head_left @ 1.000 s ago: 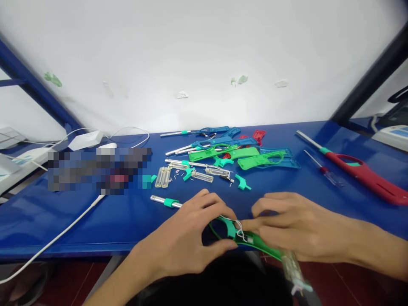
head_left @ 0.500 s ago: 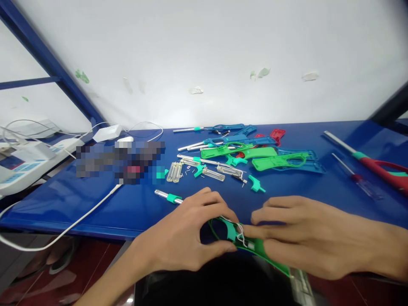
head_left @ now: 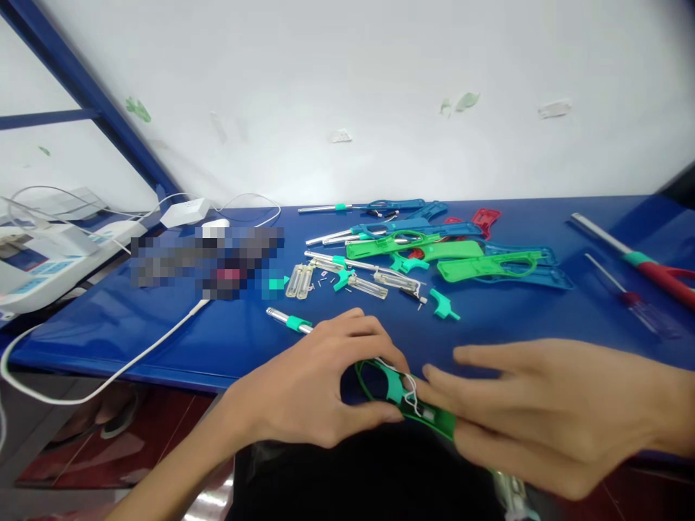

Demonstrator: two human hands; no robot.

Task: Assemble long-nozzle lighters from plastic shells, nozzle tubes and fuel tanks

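My left hand [head_left: 326, 387] grips the front of a green lighter casing [head_left: 442, 422], with its thumb and fingers around the loop. A teal trigger [head_left: 395, 387] sits in this casing beside a looped white wire [head_left: 411, 398]. My right hand [head_left: 548, 405] is at the casing's rear part, its thumb and a finger against it while other fingers stretch forward. That hand hides the casing's far end. Below it, a clear part [head_left: 510, 488] like a fuel tank is partly visible. Just past my left hand lies a metal lighter tube [head_left: 279, 316] with a teal collar.
Green casing halves [head_left: 489, 266], blue casing halves [head_left: 559, 275], clear fuel tanks [head_left: 298, 281] and a loose teal trigger [head_left: 444, 305] lie beyond my hands. At right are a screwdriver [head_left: 633, 300] and a red lighter [head_left: 662, 278]. A white cable [head_left: 146, 362] and power strip [head_left: 70, 264] occupy the left.
My right hand has shifted slightly right and its upper fingers have spread and straightened. The left hand keeps its grip on the casing. The view has shifted a little.
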